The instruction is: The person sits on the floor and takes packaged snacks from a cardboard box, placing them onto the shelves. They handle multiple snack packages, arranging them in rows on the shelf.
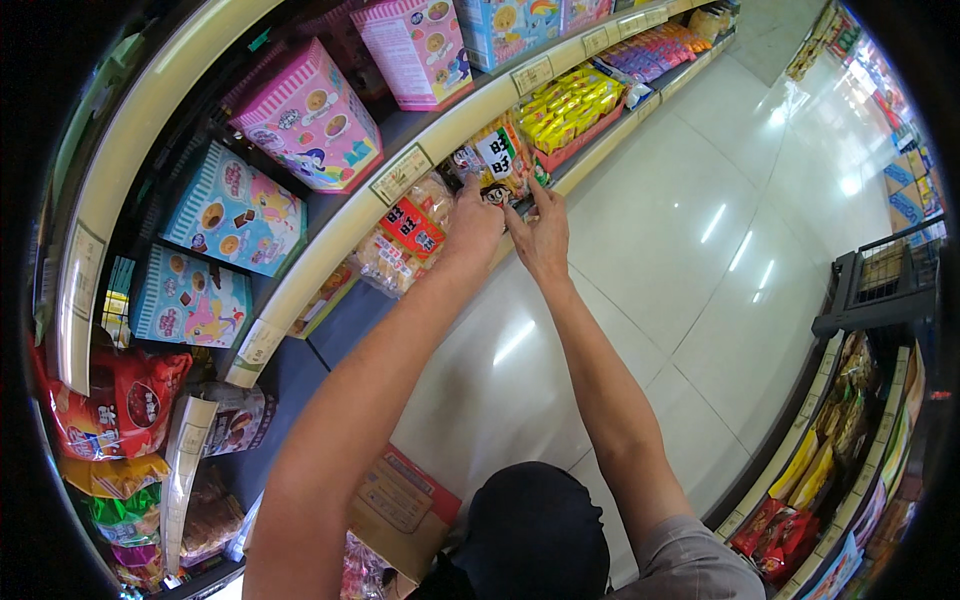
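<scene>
On the lower shelf lies a clear and orange Want Want snack bag (501, 150) with a cartoon face at its near end. My left hand (480, 217) grips its near left corner, the index finger laid along the film. Fingers of my right hand (544, 229) hold the near right side, thumb turned inward. Just left of my left wrist sits a red-labelled Want Want rice cracker bag (409, 236). Beyond the held bag, an open red carton (581, 139) contains yellow packets (570, 105). Both hands partly cover the held bag's near end.
Above runs a shelf edge (401, 172) with price tags, bearing pink boxes (311, 124) and blue boxes (236, 206). A cardboard carton (401, 502) stands on the tiled floor (637, 300) near me. Another snack rack (810, 442) lines the right side. Red packs (112, 405) occupy the left shelf.
</scene>
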Action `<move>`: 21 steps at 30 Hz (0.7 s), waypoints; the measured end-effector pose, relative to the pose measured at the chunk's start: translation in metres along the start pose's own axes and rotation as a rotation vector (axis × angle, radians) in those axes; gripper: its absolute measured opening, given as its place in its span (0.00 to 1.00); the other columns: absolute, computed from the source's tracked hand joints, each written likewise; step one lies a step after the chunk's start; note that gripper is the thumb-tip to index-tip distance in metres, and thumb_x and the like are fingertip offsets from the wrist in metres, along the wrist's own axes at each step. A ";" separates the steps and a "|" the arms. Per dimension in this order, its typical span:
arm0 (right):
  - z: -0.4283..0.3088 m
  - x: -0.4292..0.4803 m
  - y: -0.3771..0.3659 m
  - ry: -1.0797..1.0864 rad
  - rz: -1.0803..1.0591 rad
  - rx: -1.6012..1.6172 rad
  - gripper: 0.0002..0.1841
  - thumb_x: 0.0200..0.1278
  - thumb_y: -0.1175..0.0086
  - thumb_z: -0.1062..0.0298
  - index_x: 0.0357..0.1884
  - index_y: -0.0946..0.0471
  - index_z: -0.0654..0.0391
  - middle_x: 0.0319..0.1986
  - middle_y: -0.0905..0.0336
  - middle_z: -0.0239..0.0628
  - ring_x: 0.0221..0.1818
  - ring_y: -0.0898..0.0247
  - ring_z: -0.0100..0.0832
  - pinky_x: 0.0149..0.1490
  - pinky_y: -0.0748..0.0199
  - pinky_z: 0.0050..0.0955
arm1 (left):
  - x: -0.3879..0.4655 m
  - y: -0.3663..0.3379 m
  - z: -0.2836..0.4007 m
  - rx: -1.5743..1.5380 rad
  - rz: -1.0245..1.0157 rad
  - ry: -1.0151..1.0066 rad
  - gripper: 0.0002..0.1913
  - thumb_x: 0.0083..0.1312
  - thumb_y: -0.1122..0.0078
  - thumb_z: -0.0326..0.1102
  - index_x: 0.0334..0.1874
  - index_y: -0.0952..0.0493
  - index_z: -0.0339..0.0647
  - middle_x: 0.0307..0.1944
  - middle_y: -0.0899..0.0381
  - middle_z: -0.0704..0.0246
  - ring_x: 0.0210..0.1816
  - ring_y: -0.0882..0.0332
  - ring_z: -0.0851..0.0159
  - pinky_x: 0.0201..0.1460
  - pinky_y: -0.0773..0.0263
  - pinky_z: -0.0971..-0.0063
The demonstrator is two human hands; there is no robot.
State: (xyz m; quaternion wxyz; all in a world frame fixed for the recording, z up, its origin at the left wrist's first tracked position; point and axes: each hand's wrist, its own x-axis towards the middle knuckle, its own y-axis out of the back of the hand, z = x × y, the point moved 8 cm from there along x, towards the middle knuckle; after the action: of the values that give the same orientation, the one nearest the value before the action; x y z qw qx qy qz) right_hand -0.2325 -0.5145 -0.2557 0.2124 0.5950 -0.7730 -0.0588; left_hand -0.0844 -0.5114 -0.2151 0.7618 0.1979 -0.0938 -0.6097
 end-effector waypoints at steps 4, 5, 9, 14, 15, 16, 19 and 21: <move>0.008 0.004 -0.002 0.020 0.012 -0.025 0.37 0.61 0.24 0.60 0.72 0.22 0.60 0.58 0.24 0.57 0.59 0.24 0.54 0.64 0.25 0.45 | 0.010 -0.003 0.004 0.114 -0.032 -0.058 0.40 0.69 0.50 0.26 0.86 0.43 0.35 0.56 0.19 0.53 0.52 0.22 0.58 0.60 0.26 0.71; 0.008 0.005 -0.004 0.020 0.013 -0.020 0.37 0.61 0.24 0.60 0.71 0.22 0.60 0.58 0.24 0.57 0.59 0.24 0.54 0.65 0.25 0.45 | 0.012 -0.003 -0.003 0.108 -0.040 -0.020 0.40 0.69 0.49 0.26 0.87 0.43 0.37 0.54 0.19 0.54 0.50 0.22 0.59 0.56 0.25 0.69; 0.011 0.006 -0.007 -0.003 0.018 -0.004 0.35 0.61 0.24 0.61 0.71 0.21 0.59 0.58 0.24 0.57 0.60 0.24 0.55 0.65 0.25 0.45 | 0.012 -0.005 -0.011 0.111 -0.049 0.055 0.41 0.69 0.49 0.27 0.87 0.43 0.42 0.46 0.21 0.59 0.42 0.24 0.63 0.44 0.24 0.66; 0.013 0.004 -0.004 0.033 0.026 -0.030 0.35 0.62 0.25 0.63 0.71 0.22 0.59 0.58 0.24 0.55 0.58 0.23 0.53 0.64 0.24 0.44 | 0.000 -0.003 -0.008 0.022 -0.155 0.061 0.40 0.69 0.50 0.26 0.87 0.41 0.42 0.48 0.22 0.63 0.42 0.24 0.66 0.43 0.23 0.69; 0.010 0.003 -0.003 0.041 0.026 -0.028 0.35 0.62 0.25 0.63 0.71 0.22 0.59 0.58 0.24 0.55 0.57 0.23 0.52 0.63 0.23 0.44 | -0.006 0.000 -0.004 -0.019 -0.183 0.039 0.39 0.69 0.50 0.26 0.86 0.40 0.42 0.51 0.22 0.62 0.44 0.23 0.66 0.45 0.22 0.68; 0.010 0.002 -0.002 0.022 0.019 -0.018 0.35 0.62 0.25 0.64 0.72 0.23 0.59 0.58 0.24 0.54 0.56 0.22 0.51 0.62 0.23 0.43 | -0.013 0.004 -0.003 -0.057 -0.207 0.047 0.38 0.70 0.49 0.26 0.86 0.39 0.41 0.54 0.22 0.62 0.46 0.22 0.65 0.46 0.21 0.68; 0.007 -0.003 0.001 -0.013 0.003 0.000 0.37 0.62 0.26 0.67 0.74 0.26 0.58 0.58 0.25 0.53 0.52 0.21 0.47 0.59 0.21 0.42 | -0.049 0.018 0.006 -0.165 -0.275 0.137 0.35 0.70 0.48 0.27 0.83 0.34 0.40 0.64 0.22 0.60 0.53 0.19 0.64 0.52 0.18 0.67; 0.004 -0.005 0.001 -0.008 -0.004 0.002 0.39 0.62 0.26 0.69 0.76 0.27 0.58 0.59 0.25 0.52 0.49 0.21 0.44 0.57 0.20 0.40 | -0.074 0.033 0.006 -0.172 -0.281 0.145 0.32 0.71 0.46 0.28 0.80 0.30 0.39 0.68 0.24 0.59 0.58 0.20 0.62 0.57 0.19 0.66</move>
State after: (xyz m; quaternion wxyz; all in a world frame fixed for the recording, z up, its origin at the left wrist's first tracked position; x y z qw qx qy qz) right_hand -0.2344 -0.5096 -0.2603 0.2087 0.5967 -0.7725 -0.0608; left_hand -0.0752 -0.4350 -0.1889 0.6881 0.1866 0.0425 -0.6999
